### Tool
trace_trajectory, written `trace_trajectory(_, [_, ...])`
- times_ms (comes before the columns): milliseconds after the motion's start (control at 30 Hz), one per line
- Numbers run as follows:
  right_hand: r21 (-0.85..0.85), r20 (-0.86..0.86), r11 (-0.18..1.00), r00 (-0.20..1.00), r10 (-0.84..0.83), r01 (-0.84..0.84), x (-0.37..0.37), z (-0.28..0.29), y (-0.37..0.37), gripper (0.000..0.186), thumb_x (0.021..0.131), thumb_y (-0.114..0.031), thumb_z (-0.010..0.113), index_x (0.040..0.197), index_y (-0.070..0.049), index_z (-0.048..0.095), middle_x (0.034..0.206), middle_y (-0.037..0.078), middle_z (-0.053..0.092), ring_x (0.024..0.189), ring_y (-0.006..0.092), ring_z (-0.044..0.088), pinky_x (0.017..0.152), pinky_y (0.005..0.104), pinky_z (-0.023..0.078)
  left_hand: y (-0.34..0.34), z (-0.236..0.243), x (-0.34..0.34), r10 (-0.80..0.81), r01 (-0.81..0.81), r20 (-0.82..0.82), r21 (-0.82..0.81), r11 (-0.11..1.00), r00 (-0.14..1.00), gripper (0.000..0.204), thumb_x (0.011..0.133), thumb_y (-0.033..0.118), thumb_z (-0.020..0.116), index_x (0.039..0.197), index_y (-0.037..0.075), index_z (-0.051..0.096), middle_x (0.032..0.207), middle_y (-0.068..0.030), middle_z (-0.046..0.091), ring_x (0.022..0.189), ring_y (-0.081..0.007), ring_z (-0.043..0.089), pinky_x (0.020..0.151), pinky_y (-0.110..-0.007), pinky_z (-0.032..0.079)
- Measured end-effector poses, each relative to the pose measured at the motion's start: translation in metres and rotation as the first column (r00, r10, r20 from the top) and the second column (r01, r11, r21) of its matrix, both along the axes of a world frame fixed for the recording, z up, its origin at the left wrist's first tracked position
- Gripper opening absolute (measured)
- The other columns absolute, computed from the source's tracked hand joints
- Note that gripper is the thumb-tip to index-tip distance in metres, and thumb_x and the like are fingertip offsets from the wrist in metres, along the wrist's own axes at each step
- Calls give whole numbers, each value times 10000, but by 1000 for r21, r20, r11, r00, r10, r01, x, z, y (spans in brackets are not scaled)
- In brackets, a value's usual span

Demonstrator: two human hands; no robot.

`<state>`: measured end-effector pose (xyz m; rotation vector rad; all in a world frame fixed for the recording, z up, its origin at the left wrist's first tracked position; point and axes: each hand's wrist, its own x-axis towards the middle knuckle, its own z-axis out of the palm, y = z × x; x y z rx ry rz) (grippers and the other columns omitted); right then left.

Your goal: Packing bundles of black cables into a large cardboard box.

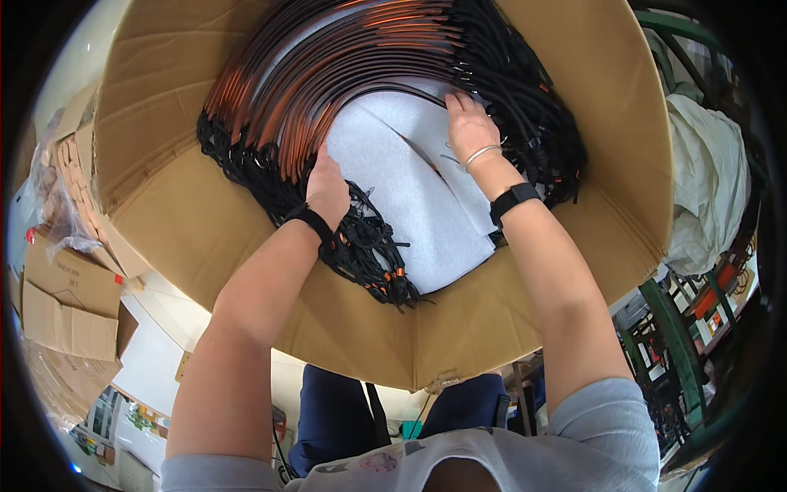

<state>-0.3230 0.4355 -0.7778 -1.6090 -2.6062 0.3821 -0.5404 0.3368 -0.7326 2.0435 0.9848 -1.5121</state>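
Curved dark cables [369, 57] with a brown-orange sheen lie in a nested arch inside a big cardboard box [475, 328]. Bundled black cord ends [525, 107] heap up on the right, and more black cord ends [369, 246] hang together on the left. My left hand [328, 193] is closed on the innermost cable near its left end, its fingertips partly hidden. At the other end of the arch, my right hand [473, 127] has its fingers closed on that same cable beside the black cords. A white foam sheet [402, 180] with a slit lies beneath, between my hands.
The box walls curve up around both forearms. Flattened and stacked cartons [70, 287] stand at the left, some with clear plastic film. On the right are a white cloth bundle [705, 180] and a green metal rack [676, 353] holding assorted parts.
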Motion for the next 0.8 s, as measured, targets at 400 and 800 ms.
trace_trajectory(400, [-469, 19, 874, 991, -134, 128, 9, -12, 24, 334, 826, -44, 394, 1150, -2, 462, 1133, 246, 505, 1034, 367, 522, 895, 411, 431, 3, 3, -20, 354, -401, 422, 27, 916, 835, 341, 766, 322, 620, 958, 42, 594, 967, -105, 579, 1075, -253, 477, 1085, -418, 132])
trace_trajectory(800, [-476, 7, 878, 998, -66, 62, 14, 164, -34, 452, 777, -179, 576, 1185, -44, 434, 1084, 156, 523, 982, 316, 519, 853, 395, 427, -8, 148, -23, 503, -687, 683, -2, 726, 530, 374, 752, 281, 629, 1046, 58, 567, 1031, -143, 567, 1022, -309, 507, 936, -501, 346])
